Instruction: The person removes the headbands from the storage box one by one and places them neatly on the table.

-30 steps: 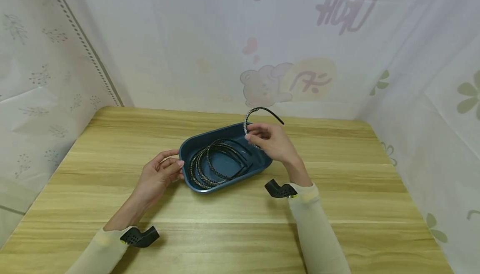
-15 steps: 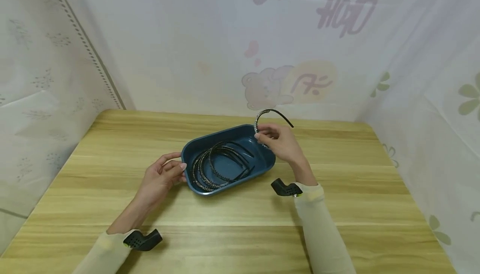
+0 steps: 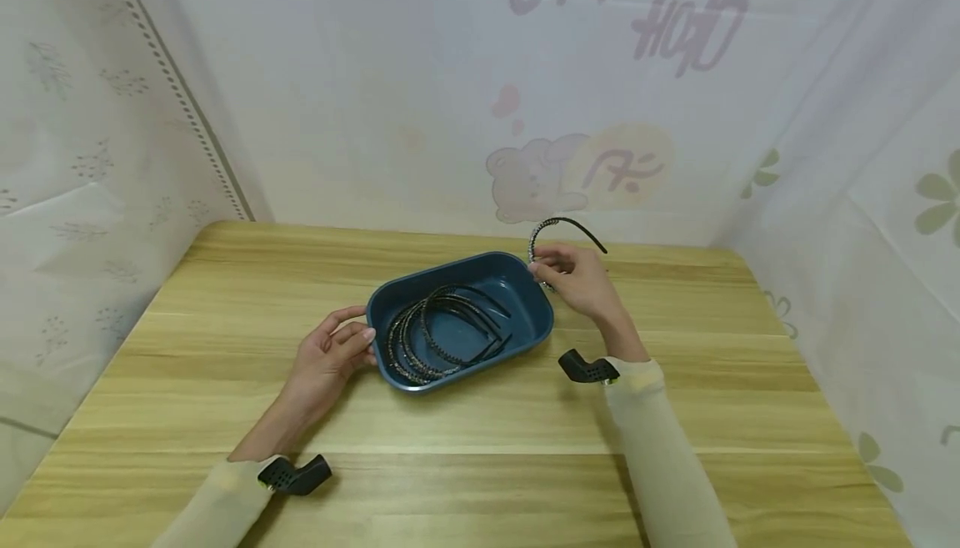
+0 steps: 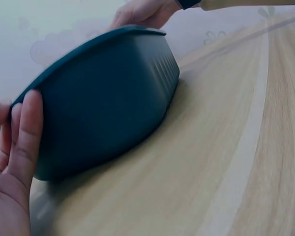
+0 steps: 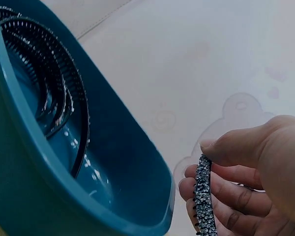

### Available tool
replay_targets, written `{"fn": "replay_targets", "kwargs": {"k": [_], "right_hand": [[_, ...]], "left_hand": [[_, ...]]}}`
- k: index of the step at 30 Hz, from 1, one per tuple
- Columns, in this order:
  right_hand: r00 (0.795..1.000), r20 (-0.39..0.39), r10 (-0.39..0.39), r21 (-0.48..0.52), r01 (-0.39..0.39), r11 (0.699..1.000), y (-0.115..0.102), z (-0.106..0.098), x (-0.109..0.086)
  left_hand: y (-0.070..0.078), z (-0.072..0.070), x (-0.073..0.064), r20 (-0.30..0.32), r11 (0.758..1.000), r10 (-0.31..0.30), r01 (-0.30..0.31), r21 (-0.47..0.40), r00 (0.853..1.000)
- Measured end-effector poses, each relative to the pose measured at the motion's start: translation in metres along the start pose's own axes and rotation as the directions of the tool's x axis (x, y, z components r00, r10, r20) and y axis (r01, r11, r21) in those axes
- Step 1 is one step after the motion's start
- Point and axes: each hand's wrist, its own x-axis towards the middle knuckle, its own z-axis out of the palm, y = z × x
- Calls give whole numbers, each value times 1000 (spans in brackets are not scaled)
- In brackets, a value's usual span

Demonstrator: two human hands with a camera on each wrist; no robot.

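A deep blue plastic box (image 3: 525, 298) stands on the table, with several black, glittery toothed headbands (image 3: 406, 338) nested together towards its left end. My left hand (image 3: 324, 362) grips the box's left end, the thumb over the rim and the fingers against the outer wall (image 4: 98, 108). Just past the right end of the box, my right hand (image 3: 583, 283) pinches one headband (image 5: 204, 196) between thumb and fingers. Its sparkling part shows at the thumb, and a plain black tip arcs up and away to the right in the head view.
The wooden table (image 3: 465, 481) runs back to a pale printed curtain (image 3: 360, 114), with more curtain on both sides. A black wrist camera (image 3: 294, 475) sits on the left sleeve and another black camera (image 3: 588, 367) on the right.
My right hand has carried the headband rightwards, from over the box's right end to just beyond its rim. My left hand keeps its grip, and the box stays in place.
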Motion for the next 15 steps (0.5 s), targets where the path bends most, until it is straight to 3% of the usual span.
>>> {"fn": "replay_targets", "kwargs": {"k": [7, 15], "right_hand": [[1000, 9, 22, -27, -21, 999, 5, -1, 5], [999, 7, 36, -65, -36, 997, 18, -4, 16]], "left_hand": [[-7, -5, 1, 42, 995, 23, -18, -95, 999], [-8, -6, 3, 58, 997, 23, -19, -78, 998]]}}
